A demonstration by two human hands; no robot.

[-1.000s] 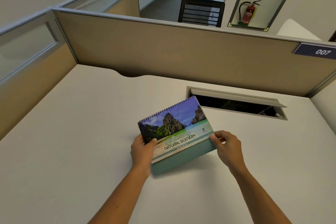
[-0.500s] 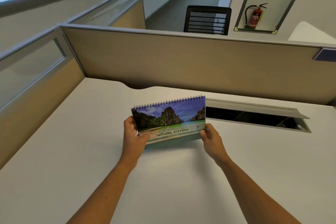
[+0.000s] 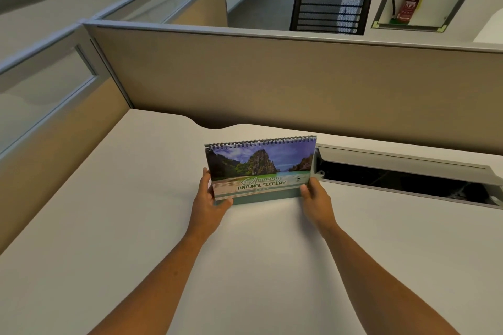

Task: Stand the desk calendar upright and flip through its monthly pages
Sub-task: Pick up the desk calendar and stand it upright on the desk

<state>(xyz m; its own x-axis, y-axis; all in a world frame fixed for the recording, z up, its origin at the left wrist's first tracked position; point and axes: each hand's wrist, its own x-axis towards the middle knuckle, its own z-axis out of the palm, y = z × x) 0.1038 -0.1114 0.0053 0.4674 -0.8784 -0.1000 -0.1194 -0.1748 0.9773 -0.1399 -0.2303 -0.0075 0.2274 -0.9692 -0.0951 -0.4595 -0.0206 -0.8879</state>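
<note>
Teal-based desk calendar (image 3: 261, 168) is now standing upright between the left hand (image 3: 208, 198) and right hand (image 3: 315, 198), both gripping its lower corners on the worktop (image 3: 136, 226); flipping is coming next.

Items showing — one desk calendar (image 3: 260, 168) at 12 o'clock, two hands — left hand (image 3: 208, 202), right hand (image 3: 317, 198) — one desk (image 3: 109, 226), one chair (image 3: 330, 9), one fire extinguisher (image 3: 409, 0) at 1 o'clock.
</note>
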